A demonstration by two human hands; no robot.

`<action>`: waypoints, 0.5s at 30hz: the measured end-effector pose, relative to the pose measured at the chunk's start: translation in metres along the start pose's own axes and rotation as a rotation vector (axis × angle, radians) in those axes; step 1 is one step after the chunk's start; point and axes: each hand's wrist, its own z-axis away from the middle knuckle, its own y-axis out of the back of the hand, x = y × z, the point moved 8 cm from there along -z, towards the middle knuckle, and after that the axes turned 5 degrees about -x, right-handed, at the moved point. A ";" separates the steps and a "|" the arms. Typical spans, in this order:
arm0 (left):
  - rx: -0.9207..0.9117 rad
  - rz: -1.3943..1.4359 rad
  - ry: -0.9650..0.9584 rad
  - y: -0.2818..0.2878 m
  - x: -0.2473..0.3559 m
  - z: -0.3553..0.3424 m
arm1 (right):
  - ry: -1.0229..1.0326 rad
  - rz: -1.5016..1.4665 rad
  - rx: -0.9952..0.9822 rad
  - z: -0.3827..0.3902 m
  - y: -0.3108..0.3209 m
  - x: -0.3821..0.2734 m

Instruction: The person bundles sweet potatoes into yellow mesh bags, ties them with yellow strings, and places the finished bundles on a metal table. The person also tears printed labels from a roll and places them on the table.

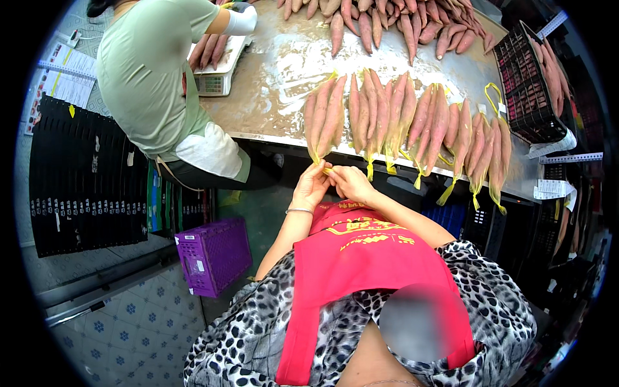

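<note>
bag neck (316, 158) partly hidden (by fingers (314, 173)); root heap (429, 31) cropped above

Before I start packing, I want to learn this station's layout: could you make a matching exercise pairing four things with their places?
1. purple crate
2. scale
3. black crate
4. left hand and right hand

A. at the table's right end, with sweet potatoes inside
B. at the yellow net end
C. on the table, by the co-worker in pale green
D. low, left of the red apron

Pairs: 1-D; 2-C; 3-A; 4-B

one fisheye view looks down from head height, close over the red apron (380, 267) toward the table (271, 103)
</note>
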 end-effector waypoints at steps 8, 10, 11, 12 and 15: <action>0.544 -1.830 -0.966 -0.106 0.082 0.065 | 0.340 0.443 0.229 -0.018 0.029 -0.046; 0.472 -1.931 -1.136 -0.120 0.086 0.069 | 0.378 0.427 0.271 -0.017 0.039 -0.063; 0.460 -1.932 -1.203 -0.126 0.090 0.072 | 0.465 0.473 0.303 -0.016 0.043 -0.075; 0.447 -1.933 -1.270 -0.132 0.094 0.074 | 0.553 0.517 0.335 -0.016 0.048 -0.084; 0.360 -1.940 -1.402 -0.147 0.108 0.078 | 0.749 0.652 0.442 -0.012 0.062 -0.117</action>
